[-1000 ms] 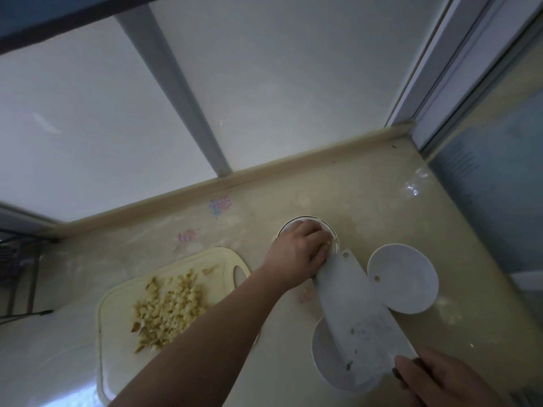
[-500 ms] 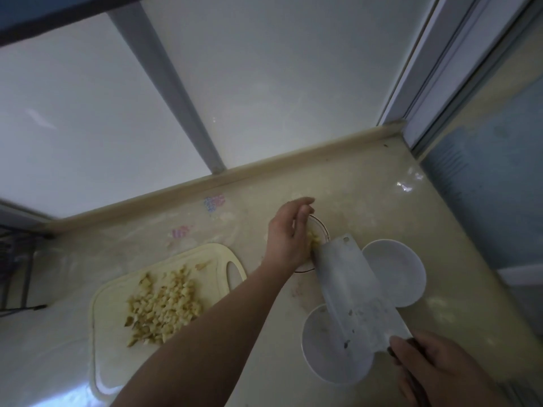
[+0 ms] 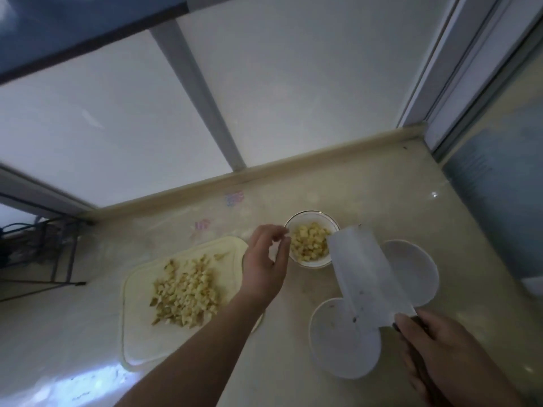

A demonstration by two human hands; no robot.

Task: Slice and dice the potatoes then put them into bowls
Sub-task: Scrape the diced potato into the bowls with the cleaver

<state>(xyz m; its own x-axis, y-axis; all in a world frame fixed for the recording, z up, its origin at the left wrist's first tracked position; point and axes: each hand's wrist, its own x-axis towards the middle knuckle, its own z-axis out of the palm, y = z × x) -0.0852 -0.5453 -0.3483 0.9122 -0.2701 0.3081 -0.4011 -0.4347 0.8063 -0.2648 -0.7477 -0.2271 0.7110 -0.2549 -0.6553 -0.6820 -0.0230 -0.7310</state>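
**Head view: left fingers loose beside the filled bowl**

Left hand [image 3: 264, 259] hovered with fingers [image 3: 283, 245] loosely curled, holding nothing, just left of the glass bowl [image 3: 311, 264] of diced potato [image 3: 310, 240]. Right hand [image 3: 449, 356] gripped the cleaver [image 3: 367, 271] handle, blade tip over the bowl's rim. More dice [image 3: 185, 292] lay on the cutting board [image 3: 141, 333] on the worktop [image 3: 282, 362], well left of the fingers.

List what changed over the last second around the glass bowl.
The left hand lifted off the glass bowl and drew back left, uncovering diced potato inside. The right hand keeps its grip on the cleaver; the cutting board's dice pile is unchanged.
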